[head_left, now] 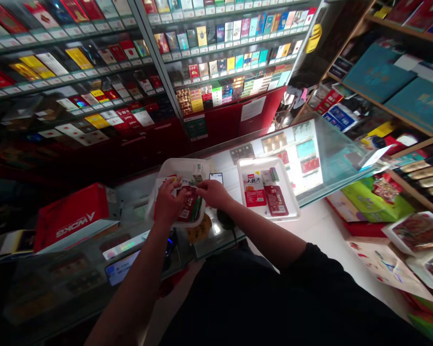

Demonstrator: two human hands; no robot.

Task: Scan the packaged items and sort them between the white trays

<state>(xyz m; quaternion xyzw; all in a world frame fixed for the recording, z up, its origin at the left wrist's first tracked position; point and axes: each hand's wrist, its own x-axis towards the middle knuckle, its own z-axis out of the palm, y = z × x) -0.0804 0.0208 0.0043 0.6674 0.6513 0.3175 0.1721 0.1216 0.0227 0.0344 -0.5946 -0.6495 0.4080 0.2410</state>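
Note:
A white plastic basket (182, 166) stands on the glass counter with several snack packets inside. My left hand (169, 199) reaches into it, fingers curled at the left edge of a dark red snack packet (187, 207). From the other side, my right hand (213, 193) pinches that packet near its upper right corner. A small white box (197, 169) rests at the basket's back right. To the right, a shallow white tray (292, 204) holds a red and white snack packet (253, 190), another dark red packet (276, 200) and a small colourful pack (273, 174).
Beyond the basket, a phone (216, 178) lies on the glass counter (332, 144). A red box (75, 216) sits at the left, with a lit screen (120, 268) nearer me. Shelves of cigarette packs (234, 62) rise behind; stocked shelves and gift boxes (378, 72) line the right.

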